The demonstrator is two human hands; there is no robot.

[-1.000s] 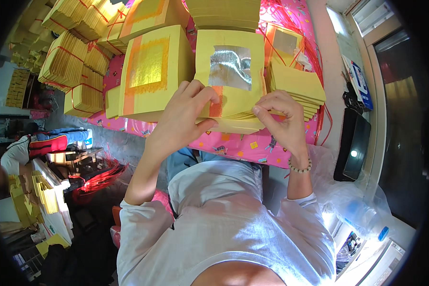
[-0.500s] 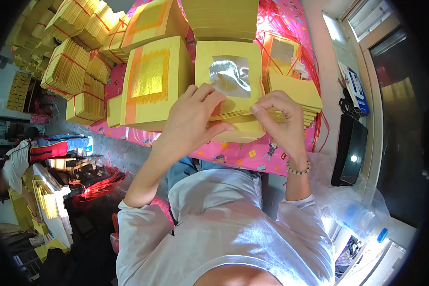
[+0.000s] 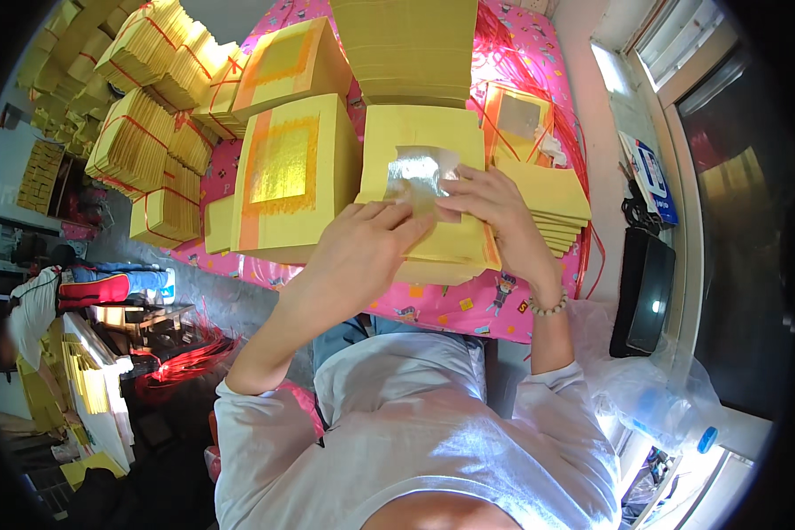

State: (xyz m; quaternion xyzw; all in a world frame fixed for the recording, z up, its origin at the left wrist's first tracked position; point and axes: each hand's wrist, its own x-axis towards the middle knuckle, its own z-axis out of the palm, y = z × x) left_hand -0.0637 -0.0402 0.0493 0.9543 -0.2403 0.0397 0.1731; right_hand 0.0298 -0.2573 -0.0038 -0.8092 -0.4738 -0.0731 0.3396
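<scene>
A stack of yellow joss paper (image 3: 384, 132) with a silver foil square (image 3: 424, 163) on its top sheet stands before me on the table. My left hand (image 3: 362, 243) has its fingers and thumb closed at the near left edge of the top paper. My right hand (image 3: 503, 216), a beaded bracelet at its wrist, lies over the right side of the foil with fingers stretched out, holding nothing. Beside the left hand rises a tall joss paper stack (image 3: 283, 168) with a gold foil square and orange bands. The fingers partly hide the near part of the foil.
Red-tied paper bundles (image 3: 137, 141) are piled at the far left. More yellow paper (image 3: 543, 190) lies right of my right hand, near red strings (image 3: 526, 53). A pink patterned cover (image 3: 468, 309) spreads over the table. Another person (image 3: 35, 309) works at the left.
My right hand has let go of the paper's near right edge and moved up and left onto the foil. My left hand has shifted slightly nearer. The view has tilted a little.
</scene>
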